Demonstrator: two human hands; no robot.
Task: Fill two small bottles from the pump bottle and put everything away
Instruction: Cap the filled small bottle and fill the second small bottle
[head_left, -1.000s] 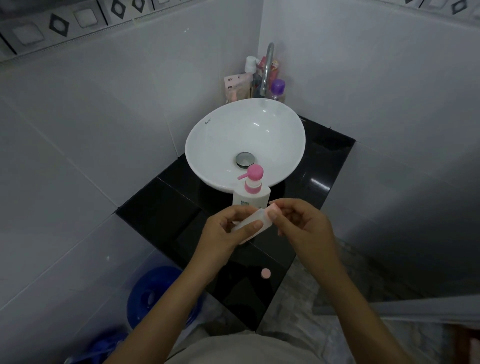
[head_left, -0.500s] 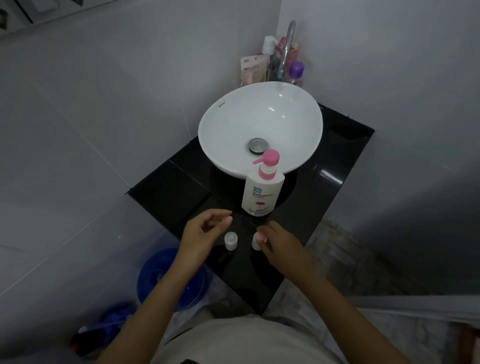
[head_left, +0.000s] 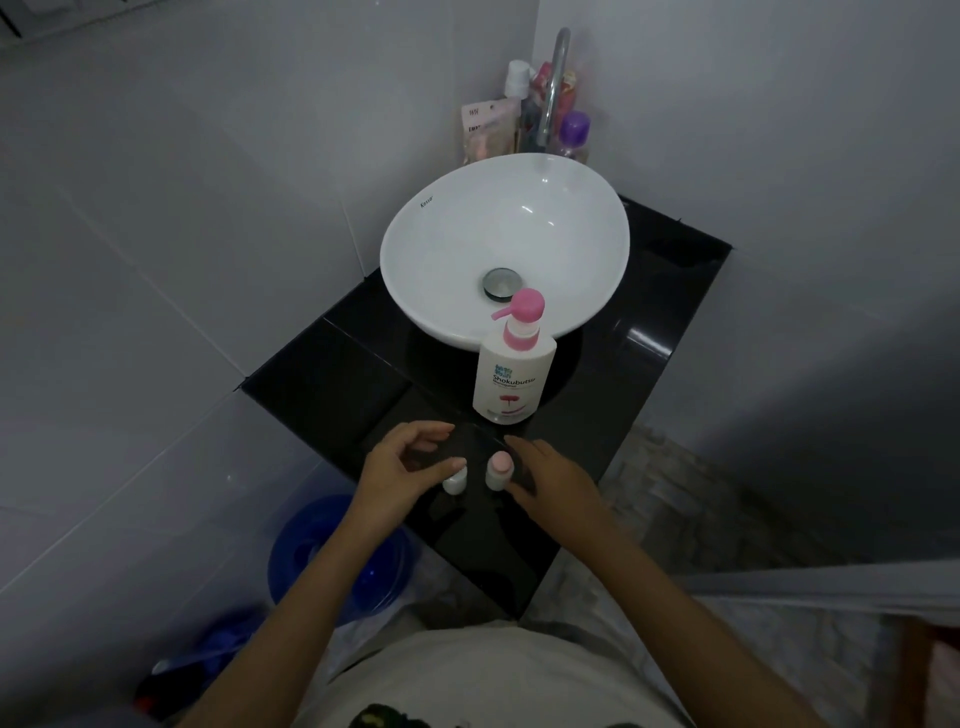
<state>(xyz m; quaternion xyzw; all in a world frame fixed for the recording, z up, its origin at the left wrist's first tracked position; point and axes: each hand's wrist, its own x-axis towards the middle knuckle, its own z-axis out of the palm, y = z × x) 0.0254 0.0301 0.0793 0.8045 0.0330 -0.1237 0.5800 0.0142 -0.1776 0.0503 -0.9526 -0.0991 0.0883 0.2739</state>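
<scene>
The white pump bottle with a pink pump head stands on the black counter, in front of the basin. Nearer to me, two small white bottles stand side by side. The left small bottle has its top under the thumb of my left hand, whose other fingers hang loosely curled above the counter. The right small bottle wears a pink cap. My right hand lies just to its right, fingers fairly straight and against its side.
A white bowl basin fills the back of the counter, with a chrome faucet and several toiletry bottles in the corner behind it. A blue bucket sits on the floor at lower left. Tiled walls close in on both sides.
A second ago both hands held one small bottle up before the pump bottle, with a pink cap lying on the counter. Now both small bottles stand on the counter, the right one capped.
</scene>
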